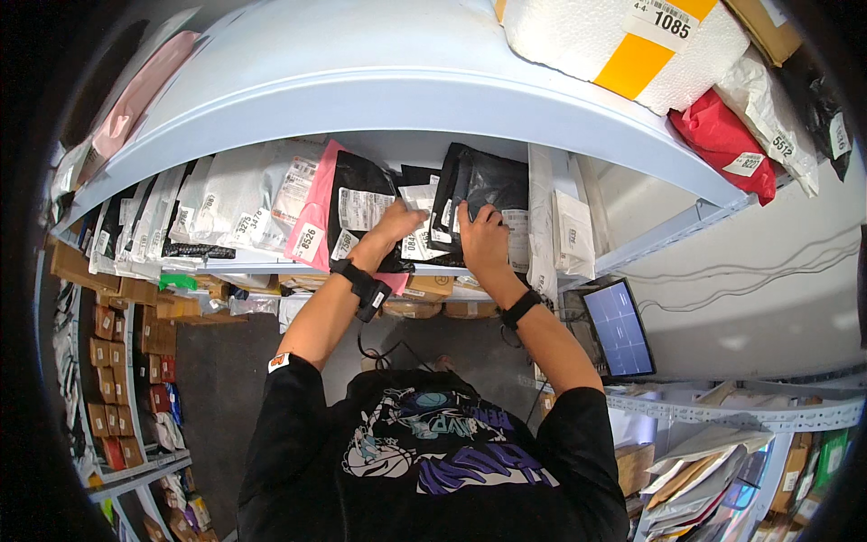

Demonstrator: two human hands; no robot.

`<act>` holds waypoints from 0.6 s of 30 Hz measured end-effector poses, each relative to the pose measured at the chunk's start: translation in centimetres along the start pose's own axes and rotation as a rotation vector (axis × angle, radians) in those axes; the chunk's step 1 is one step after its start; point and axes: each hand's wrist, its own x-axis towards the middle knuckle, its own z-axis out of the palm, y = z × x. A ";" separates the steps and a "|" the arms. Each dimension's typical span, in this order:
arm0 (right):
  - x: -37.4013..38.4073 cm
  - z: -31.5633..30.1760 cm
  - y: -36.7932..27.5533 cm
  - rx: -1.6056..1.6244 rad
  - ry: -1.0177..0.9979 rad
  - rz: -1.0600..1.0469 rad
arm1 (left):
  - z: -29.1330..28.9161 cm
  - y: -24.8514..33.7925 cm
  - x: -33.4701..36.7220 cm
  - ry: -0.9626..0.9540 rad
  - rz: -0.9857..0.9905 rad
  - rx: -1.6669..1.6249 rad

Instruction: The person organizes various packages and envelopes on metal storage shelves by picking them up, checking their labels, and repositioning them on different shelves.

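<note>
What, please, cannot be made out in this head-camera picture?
Head view: part of the black package, behind the right hand.
Head view: its contents, inside opaque wrapping.
Head view: white foam box, cut off by the upper edge.
Head view: fine detail on the monitor, too small.

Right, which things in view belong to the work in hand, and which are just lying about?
Seemingly in hand:
black plastic parcel under right hand
white-labelled black plastic packet by left hand

Seemingly lying about:
white foam box with yellow tape
red plastic parcel
flat black-framed monitor
</note>
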 end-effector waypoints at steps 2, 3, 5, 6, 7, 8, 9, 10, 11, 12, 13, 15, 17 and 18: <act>0.0 1.1 -0.2 -0.059 0.074 0.009 | 0.8 0.2 -0.2 0.119 -0.037 0.149; -0.1 1.1 -0.4 -0.116 0.146 0.021 | 1.0 0.6 -0.7 0.110 -0.013 0.104; -0.2 1.2 -0.4 -0.066 0.131 0.013 | 1.6 0.6 -0.9 0.106 0.052 0.005; -0.3 1.2 0.0 -0.024 0.116 0.012 | 2.0 2.2 -1.9 0.104 0.024 -0.067; -0.3 1.4 0.2 -0.009 0.130 0.012 | 2.4 2.4 -1.7 0.120 0.006 -0.106; -0.5 1.5 0.6 -0.010 0.130 0.013 | 2.7 2.7 -1.4 0.135 -0.012 -0.144; -0.7 1.0 0.7 0.041 0.124 0.005 | 2.9 2.7 -1.5 0.164 -0.002 -0.141; -0.7 0.1 0.6 0.098 0.126 -0.009 | 2.5 2.8 -1.8 0.203 0.011 -0.136; -1.0 -0.7 0.5 0.155 0.129 -0.030 | 2.3 0.7 -0.8 0.252 0.064 -0.118; -1.4 -1.3 0.9 0.152 0.129 -0.022 | 2.5 1.0 -1.1 0.244 0.067 -0.116; -1.8 -2.0 1.2 0.203 0.113 -0.026 | 2.6 1.1 -1.7 0.268 0.133 -0.036; -2.1 -3.3 0.8 0.265 0.099 -0.033 | 1.6 0.5 -2.4 0.349 0.289 0.068; -2.8 -3.3 0.3 0.322 0.187 -0.059 | 0.5 3.3 -5.0 0.299 0.272 0.167; -2.7 -3.6 -1.1 0.366 0.271 -0.079 | -1.1 3.4 -6.0 0.321 0.319 0.188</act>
